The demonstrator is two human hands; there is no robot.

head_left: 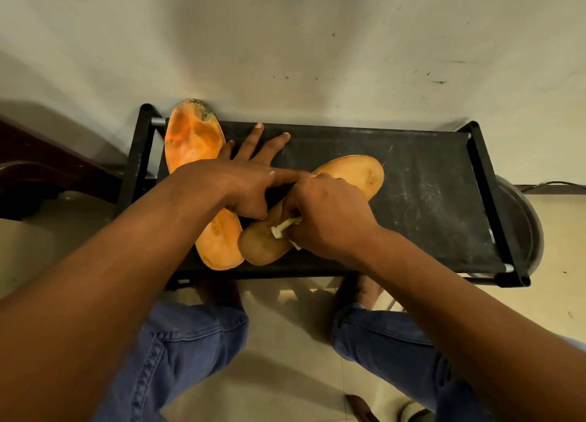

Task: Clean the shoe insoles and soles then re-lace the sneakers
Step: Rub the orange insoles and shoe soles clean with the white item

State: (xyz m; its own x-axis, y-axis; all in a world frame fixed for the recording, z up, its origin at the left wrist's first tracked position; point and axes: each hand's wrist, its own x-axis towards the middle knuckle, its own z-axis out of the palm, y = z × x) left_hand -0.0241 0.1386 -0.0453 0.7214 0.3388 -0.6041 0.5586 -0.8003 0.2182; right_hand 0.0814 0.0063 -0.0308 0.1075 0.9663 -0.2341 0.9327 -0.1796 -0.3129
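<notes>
Two insoles lie on a black fabric-topped rack. The orange insole runs from the back left corner toward the front; its toe end is stained dark. A tan insole crosses the middle at an angle, its heel touching the orange one. My left hand lies flat with straight, spread fingers, pressing down across both insoles. My right hand grips a small whitish brush held against the tan insole's heel part. No sneakers or laces are in view.
The rack stands against a scuffed pale wall. A round dark metal basin sits on the floor right of the rack. Dark wooden furniture is at left. My knees in blue jeans are under the front edge.
</notes>
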